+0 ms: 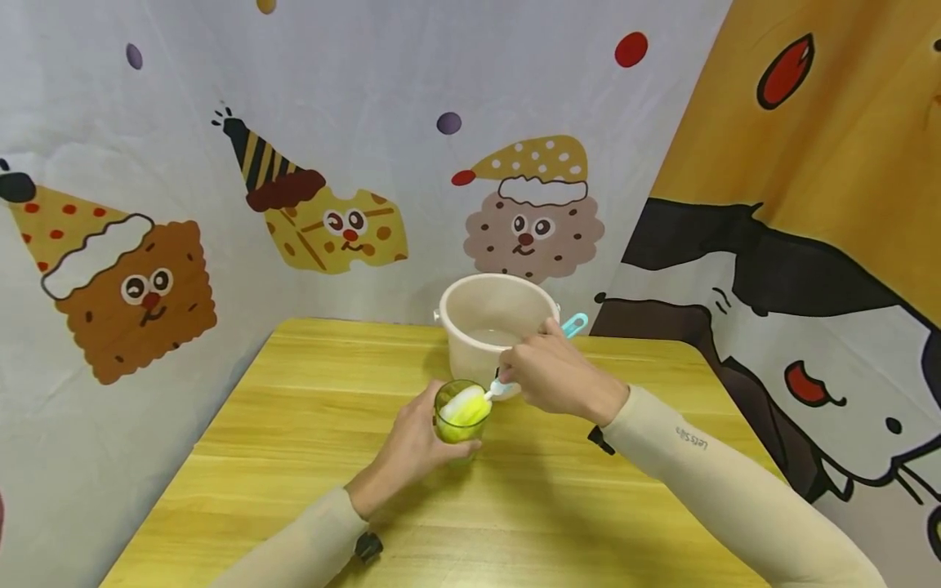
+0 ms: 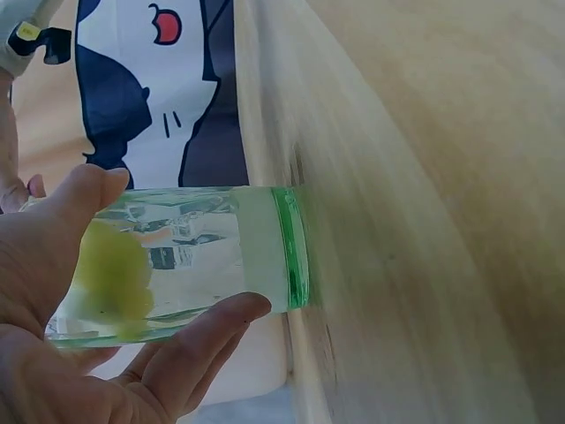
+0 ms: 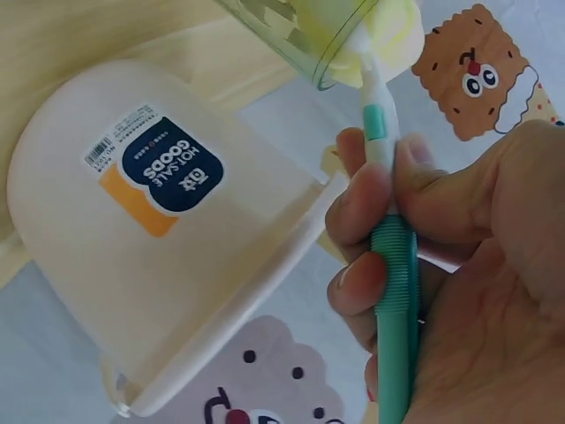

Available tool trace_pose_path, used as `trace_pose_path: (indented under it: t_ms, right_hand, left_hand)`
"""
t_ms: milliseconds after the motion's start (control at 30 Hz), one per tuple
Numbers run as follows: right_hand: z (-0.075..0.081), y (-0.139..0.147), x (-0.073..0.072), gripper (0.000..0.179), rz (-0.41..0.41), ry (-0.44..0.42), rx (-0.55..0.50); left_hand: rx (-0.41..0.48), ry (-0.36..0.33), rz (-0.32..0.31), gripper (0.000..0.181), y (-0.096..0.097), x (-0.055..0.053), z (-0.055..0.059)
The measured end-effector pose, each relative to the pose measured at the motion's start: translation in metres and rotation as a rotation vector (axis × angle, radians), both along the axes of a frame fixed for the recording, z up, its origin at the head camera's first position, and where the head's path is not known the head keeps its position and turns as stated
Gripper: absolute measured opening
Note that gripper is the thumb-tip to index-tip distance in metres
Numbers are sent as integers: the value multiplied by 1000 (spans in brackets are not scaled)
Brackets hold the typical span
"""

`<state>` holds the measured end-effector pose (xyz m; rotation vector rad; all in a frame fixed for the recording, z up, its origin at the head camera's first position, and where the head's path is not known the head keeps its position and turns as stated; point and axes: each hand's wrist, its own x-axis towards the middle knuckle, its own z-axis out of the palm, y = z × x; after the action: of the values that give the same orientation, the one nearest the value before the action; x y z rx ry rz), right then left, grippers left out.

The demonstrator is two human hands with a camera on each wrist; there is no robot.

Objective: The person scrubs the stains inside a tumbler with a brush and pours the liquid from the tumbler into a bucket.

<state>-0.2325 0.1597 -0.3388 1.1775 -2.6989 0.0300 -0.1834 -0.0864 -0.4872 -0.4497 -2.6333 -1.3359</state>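
Note:
In the head view my left hand (image 1: 408,441) grips a green-tinted clear glass (image 2: 207,234) round its side. The left wrist view has the thumb and fingers on opposite sides of it, its thick green base at or very near the tabletop. My right hand (image 1: 562,371) holds a sponge cup brush (image 3: 395,300) by its ribbed teal and white handle. The brush's yellow and white sponge head (image 1: 468,406) sits inside the glass, partly showing at the mouth. From above the right hand, the looped light-blue handle end (image 1: 575,325) sticks out.
Behind the glass, a cream bucket (image 1: 459,351) stands upright at the table's back edge, with a blue and orange label (image 3: 168,177). The wooden table (image 1: 316,392) meets a printed cartoon curtain (image 1: 353,98) at the back. A darker cartoon cloth hangs on the right.

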Motion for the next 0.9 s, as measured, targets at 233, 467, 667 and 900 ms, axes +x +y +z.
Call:
trace_pose_path:
  t_ms: [233,467,667,900]
  right_hand:
    - [4,-2,9,19,-15,85,-1]
    - [14,2,16,17,-58,131,-10]
    - [17,13,17,14,-137,24,-91]
    - [12,31,18,10,-195,-95,-194]
  left_hand:
    - [27,-35,9,86,0,0,0]
    - [35,-48,8,90,1,0,1]
    - [45,-60,19,91,1,0,0]
    - [44,-58,18,89,1,1,0]
